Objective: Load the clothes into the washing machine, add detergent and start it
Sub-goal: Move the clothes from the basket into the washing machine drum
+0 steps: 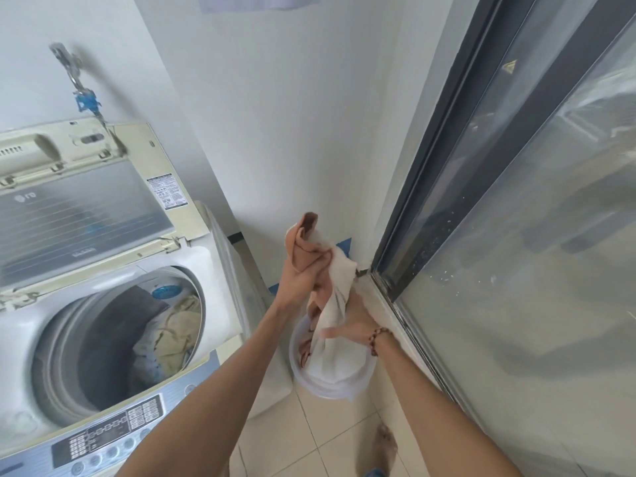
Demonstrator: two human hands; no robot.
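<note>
A top-loading washing machine [192, 366] stands at the left with its lid [79, 215] raised. Yellowish and white clothes [168, 342] lie in the drum. To its right a white basin [330, 390] on the floor holds white and pinkish-brown laundry. My left hand [303, 273] grips a bunch of pinkish-brown and white cloth [339, 270], lifted above the basin. My right hand [354, 330], with a bead bracelet at the wrist, is lower, its fingers against the hanging white cloth just over the basin; its grasp is partly hidden.
The control panel [103, 438] runs along the machine's front edge. A tap with a blue hose fitting [84, 98] hangs on the wall behind. A glass sliding door [516, 235] lines the right side. My bare foot [383, 449] stands on the tiled floor.
</note>
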